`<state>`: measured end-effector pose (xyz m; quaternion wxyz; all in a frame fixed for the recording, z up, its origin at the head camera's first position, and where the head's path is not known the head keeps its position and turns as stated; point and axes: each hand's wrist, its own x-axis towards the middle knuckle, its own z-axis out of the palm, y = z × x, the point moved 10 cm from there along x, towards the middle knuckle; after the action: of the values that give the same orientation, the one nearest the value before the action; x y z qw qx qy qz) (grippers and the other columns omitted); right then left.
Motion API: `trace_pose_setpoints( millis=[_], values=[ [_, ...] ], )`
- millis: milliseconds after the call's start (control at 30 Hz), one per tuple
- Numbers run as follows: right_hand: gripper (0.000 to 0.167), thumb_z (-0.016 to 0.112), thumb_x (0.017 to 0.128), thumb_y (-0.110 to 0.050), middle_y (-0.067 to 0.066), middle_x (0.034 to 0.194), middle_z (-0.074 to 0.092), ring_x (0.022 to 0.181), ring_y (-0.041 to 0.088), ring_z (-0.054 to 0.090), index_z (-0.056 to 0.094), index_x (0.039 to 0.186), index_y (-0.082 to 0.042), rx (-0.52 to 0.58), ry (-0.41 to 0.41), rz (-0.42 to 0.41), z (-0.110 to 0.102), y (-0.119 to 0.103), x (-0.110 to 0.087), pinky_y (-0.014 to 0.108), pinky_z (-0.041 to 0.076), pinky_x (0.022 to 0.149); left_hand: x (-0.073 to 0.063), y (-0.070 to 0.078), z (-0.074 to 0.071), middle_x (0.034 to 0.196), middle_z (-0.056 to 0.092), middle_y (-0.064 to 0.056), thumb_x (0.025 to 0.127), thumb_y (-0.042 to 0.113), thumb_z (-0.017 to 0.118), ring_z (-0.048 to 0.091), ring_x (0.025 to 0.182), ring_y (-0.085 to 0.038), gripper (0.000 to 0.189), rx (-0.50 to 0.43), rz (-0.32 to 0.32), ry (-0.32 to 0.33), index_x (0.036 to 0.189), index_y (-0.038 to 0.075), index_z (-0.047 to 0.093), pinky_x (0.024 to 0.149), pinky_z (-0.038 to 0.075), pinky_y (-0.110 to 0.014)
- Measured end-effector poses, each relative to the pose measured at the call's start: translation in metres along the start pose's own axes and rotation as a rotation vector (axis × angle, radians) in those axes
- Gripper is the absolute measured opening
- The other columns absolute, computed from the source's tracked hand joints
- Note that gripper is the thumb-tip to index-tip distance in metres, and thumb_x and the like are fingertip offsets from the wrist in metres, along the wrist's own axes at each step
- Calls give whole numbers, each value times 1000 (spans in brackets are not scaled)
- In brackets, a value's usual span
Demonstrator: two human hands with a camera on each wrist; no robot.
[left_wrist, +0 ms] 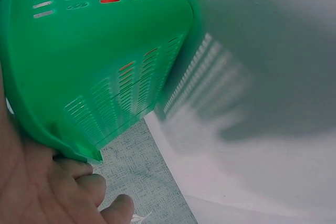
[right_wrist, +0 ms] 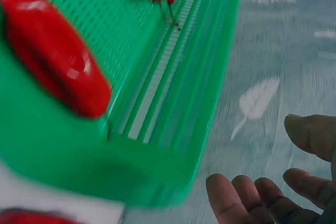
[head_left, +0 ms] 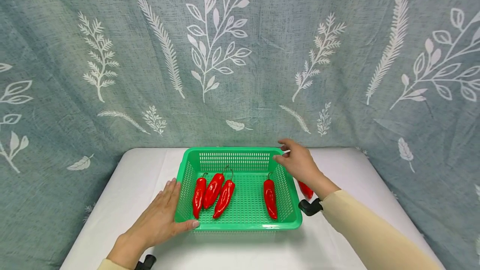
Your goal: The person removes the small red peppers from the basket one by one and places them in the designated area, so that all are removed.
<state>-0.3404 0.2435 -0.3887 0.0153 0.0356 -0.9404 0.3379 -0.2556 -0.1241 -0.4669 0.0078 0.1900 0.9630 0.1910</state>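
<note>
A green plastic basket (head_left: 240,226) holds red chili peppers: three lie close together toward its left side, including the middle pepper (head_left: 214,191), and a single pepper (head_left: 270,199) lies near the right wall. My left hand (head_left: 161,211) rests at the basket's front left corner, fingers straight along the left rim and thumb over the front rim. Over the back right corner hovers my right hand (head_left: 298,161), its fingers spread and loosely bent with nothing between them. Outside the basket on the right, another red pepper (head_left: 305,191) is partly hidden beneath my right forearm.
The basket stands on a white-covered table (head_left: 146,166). Directly behind the table hangs a grey-green curtain (head_left: 262,124) with white leaf prints. A black wrist strap (head_left: 310,206) shows at the right sleeve.
</note>
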Motion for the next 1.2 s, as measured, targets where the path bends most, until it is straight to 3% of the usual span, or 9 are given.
trace_pose_setpoints(
  millis=[300, 600, 933, 1200],
  values=[
    [59, 76, 98, -24, 21, 135, 68, 114, 32, 71, 55, 150, -5, -9, -54, -92, 54, -42, 14, 49, 61, 93, 0, -4, 3, 174, 17, -25, 86, 79, 68, 18, 162, -44, 127, -37, -17, -20, 165, -7, 19, 129, 26, -60],
    [60, 82, 94, -23, 19, 129, 71, 109, 31, 71, 59, 146, -7, -34, -183, -141, 119, -50, 19, 48, 60, 91, 0, -5, 4, 175, 16, -24, 83, 88, 59, 17, 162, -43, 132, -42, -22, -38, 166, -6, 18, 129, 26, -59],
    [59, 84, 91, -22, 18, 126, 71, 109, 33, 70, 60, 144, -7, -92, -302, -172, 156, -50, 23, 47, 60, 89, 1, -7, 5, 175, 15, -23, 83, 87, 62, 17, 163, -41, 131, -54, -35, -44, 166, -4, 18, 130, 25, -58],
    [64, 84, 91, -21, 17, 125, 71, 109, 31, 68, 58, 146, -4, -59, -357, -214, 181, -55, 23, 44, 59, 88, 1, -8, 6, 175, 15, -22, 84, 82, 66, 17, 163, -39, 128, -61, -41, -48, 167, -3, 17, 130, 25, -57]
  ],
)
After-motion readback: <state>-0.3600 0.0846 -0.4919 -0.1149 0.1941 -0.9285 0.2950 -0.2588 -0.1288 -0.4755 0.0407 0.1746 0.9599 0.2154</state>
